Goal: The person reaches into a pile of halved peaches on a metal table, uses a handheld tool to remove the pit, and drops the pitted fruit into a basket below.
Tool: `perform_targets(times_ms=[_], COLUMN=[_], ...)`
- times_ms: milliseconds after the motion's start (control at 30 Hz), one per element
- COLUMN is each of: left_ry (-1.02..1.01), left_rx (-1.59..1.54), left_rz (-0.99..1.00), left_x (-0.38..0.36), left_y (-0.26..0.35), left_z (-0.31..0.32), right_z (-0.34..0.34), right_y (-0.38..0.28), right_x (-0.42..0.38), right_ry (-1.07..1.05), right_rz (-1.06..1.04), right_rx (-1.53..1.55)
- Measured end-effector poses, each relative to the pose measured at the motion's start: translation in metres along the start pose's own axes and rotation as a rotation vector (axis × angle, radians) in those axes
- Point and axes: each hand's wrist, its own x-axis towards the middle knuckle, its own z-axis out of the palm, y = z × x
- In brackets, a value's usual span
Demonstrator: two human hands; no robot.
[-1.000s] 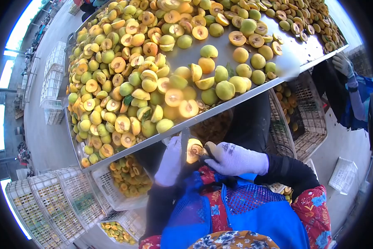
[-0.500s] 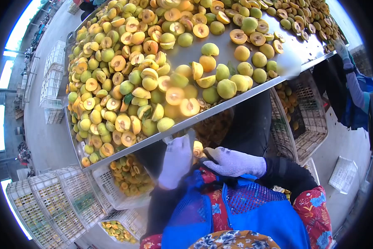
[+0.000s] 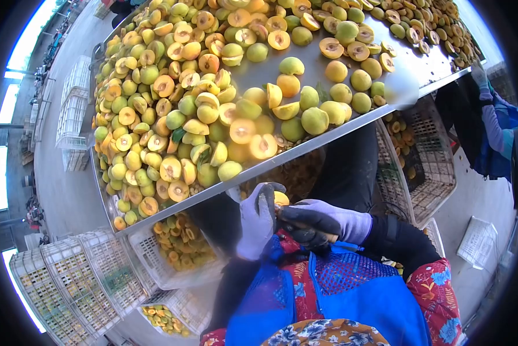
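Note:
Both of my hands wear light purple gloves with dark palms and meet in front of the blue vest, just below the table's metal edge. My left hand [image 3: 257, 219] is closed round one side of a yellow-orange fruit piece [image 3: 281, 199]. On the fruit's other side, my right hand [image 3: 322, 222] has its dark fingers curled; a small tan end, perhaps of a tool handle, shows beneath them. Above the hands lies the metal table [image 3: 365, 120], heaped with halved and whole yellow-green fruit [image 3: 263, 146].
Crates of fruit stand below the table at the left [image 3: 172, 277] and right [image 3: 437, 202]. Stacked white crates [image 3: 74, 109] are at the far left. A co-worker [image 3: 498, 127] is at the right end of the table. An upturned crate [image 3: 478, 242] lies on the floor.
Both hands have turned, showing more of the dark glove palms. My left hand has shifted slightly right, and the fruit piece between the hands has moved a little up and right.

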Motion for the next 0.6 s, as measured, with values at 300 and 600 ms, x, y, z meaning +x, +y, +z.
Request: perform_targets(times_ms=[300, 600], left_ry=[0.096, 0.607], left_rx=[-0.460, 1.324], left_rz=[-0.092, -0.012], left_x=[0.008, -0.039], left_y=[-0.015, 0.005], left_z=[0.016, -0.112], right_z=[-0.003, -0.033], right_y=[0.011, 0.011], right_x=[0.006, 0.006], right_ry=[-0.194, -0.113], right_rz=[-0.051, -0.060], right_rx=[0.334, 0.229])
